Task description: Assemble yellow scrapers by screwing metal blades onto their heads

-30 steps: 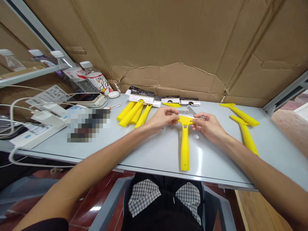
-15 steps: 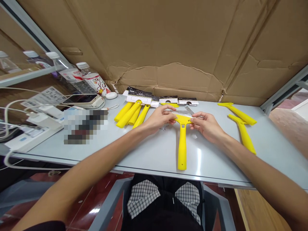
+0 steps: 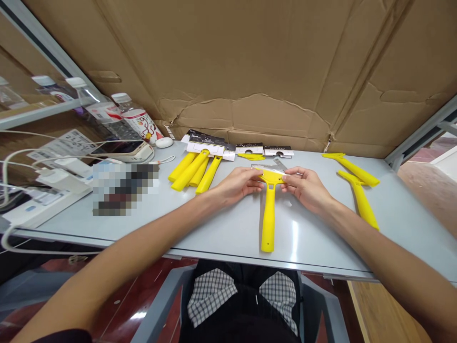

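Note:
A yellow T-shaped scraper handle (image 3: 268, 219) points down toward the table's front edge, its wide head between my two hands. My left hand (image 3: 240, 185) grips the head's left end, thumb on top and fingers curled beneath. At the right end, my right hand (image 3: 305, 187) pinches the head between thumb and fingers. Just behind the head lie thin metal blades (image 3: 279, 164). Further back left, several yellow handles (image 3: 191, 171) carry black-and-white cards (image 3: 206, 144). Two more yellow handles (image 3: 363, 202) lie at the right.
Plastic bottles (image 3: 137, 116) lean at the back left. Below them are a phone (image 3: 119, 149), white cables and a power strip (image 3: 50, 201). A pixelated patch covers something on the left. Cardboard (image 3: 250, 62) stands behind the grey table (image 3: 228, 233).
My left hand's raised fingers have come down and curled under the scraper head. The small metal bits beside it are now out of sight. The view has shifted slightly.

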Demonstrator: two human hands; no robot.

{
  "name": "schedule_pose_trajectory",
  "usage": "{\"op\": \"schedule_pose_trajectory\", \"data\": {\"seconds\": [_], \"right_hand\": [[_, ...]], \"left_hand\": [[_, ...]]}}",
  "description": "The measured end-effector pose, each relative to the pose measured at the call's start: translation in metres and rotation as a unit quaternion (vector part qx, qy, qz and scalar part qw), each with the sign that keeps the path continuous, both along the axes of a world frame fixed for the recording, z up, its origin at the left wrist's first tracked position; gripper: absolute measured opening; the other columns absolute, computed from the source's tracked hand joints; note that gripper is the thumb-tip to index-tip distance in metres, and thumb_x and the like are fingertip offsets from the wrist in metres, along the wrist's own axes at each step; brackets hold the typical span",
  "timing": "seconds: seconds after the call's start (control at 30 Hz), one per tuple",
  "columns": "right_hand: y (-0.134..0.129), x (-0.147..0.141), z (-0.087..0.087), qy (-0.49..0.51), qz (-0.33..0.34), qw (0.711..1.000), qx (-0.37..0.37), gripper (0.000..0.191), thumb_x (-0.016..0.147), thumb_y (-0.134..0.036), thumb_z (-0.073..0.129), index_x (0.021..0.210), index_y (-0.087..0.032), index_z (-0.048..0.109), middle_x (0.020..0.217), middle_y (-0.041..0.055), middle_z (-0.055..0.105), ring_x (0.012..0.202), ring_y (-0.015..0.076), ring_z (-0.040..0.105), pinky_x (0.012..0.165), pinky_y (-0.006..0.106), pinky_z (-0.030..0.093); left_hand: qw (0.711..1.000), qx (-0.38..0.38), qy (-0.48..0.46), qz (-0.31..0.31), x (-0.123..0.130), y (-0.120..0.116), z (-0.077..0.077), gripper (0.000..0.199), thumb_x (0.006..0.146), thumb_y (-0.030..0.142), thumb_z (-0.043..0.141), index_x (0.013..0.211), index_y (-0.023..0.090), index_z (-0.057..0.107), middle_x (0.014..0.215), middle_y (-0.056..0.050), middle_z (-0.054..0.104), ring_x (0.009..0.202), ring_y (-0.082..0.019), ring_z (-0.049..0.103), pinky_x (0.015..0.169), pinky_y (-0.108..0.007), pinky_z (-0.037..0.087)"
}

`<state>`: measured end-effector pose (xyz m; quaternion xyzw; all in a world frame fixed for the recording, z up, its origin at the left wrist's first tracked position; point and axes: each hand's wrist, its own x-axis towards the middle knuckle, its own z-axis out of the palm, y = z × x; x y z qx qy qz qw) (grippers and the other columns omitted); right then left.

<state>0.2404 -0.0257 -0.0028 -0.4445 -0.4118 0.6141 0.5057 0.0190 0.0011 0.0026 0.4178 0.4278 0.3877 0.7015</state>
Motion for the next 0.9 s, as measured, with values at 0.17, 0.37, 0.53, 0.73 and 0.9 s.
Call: {"op": "schedule_pose_trajectory", "data": {"seconds": [0.17, 0.37, 0.53, 0.73, 0.9], "right_hand": [[0.000, 0.000, 0.001, 0.006, -0.003, 1.000, 0.003, 0.041, 0.065, -0.024, 0.095, 0.092, -0.019, 0.064, 0.079, 0.0063, 0.075, 0.069, 0.0186, 0.072, 0.073, 0.036, 0.061], [0.000, 0.000, 0.001, 0.010, -0.008, 1.000, 0.006, 0.041, 0.066, -0.023, 0.095, 0.093, -0.018, 0.065, 0.081, 0.0076, 0.075, 0.071, 0.0189, 0.073, 0.074, 0.036, 0.062], [-0.001, 0.000, 0.002, 0.013, -0.013, 1.000, 0.006, 0.039, 0.066, -0.024, 0.095, 0.092, -0.019, 0.066, 0.080, 0.0059, 0.074, 0.069, 0.0182, 0.072, 0.076, 0.037, 0.062], [-0.002, -0.002, 0.002, 0.022, -0.020, 1.000, 0.004, 0.039, 0.065, -0.021, 0.094, 0.092, -0.018, 0.066, 0.078, 0.0064, 0.075, 0.068, 0.0185, 0.072, 0.074, 0.036, 0.062], [-0.001, -0.001, 0.003, 0.032, -0.036, 0.999, 0.001, 0.038, 0.067, -0.019, 0.094, 0.091, -0.020, 0.064, 0.078, 0.0057, 0.075, 0.068, 0.0178, 0.072, 0.077, 0.037, 0.063]], "left_hand": [[1.000, -0.015, 0.013, -0.005, 0.003, -0.007, 0.000, 0.018, 0.098, 0.021, 0.071, 0.085, 0.011, 0.077, 0.084, -0.011, 0.076, 0.069, -0.013, 0.069, 0.066, -0.026, 0.055], [1.000, 0.009, 0.019, 0.013, 0.002, -0.008, 0.001, 0.011, 0.096, 0.020, 0.074, 0.090, 0.011, 0.077, 0.092, -0.012, 0.078, 0.073, -0.013, 0.070, 0.068, -0.026, 0.055], [0.999, 0.036, 0.019, 0.012, 0.000, -0.006, -0.003, 0.014, 0.091, 0.025, 0.079, 0.098, 0.013, 0.078, 0.101, -0.011, 0.078, 0.081, -0.015, 0.073, 0.066, -0.025, 0.056], [0.996, 0.054, 0.062, 0.039, 0.003, -0.012, 0.004, 0.026, 0.092, 0.024, 0.077, 0.113, 0.013, 0.067, 0.102, -0.011, 0.077, 0.078, -0.015, 0.073, 0.065, -0.025, 0.057], [0.929, 0.263, 0.251, 0.067, 0.001, -0.020, 0.012, 0.061, 0.087, 0.016, 0.075, 0.142, 0.021, 0.050, 0.114, -0.009, 0.076, 0.080, -0.018, 0.076, 0.074, -0.033, 0.061]]}}
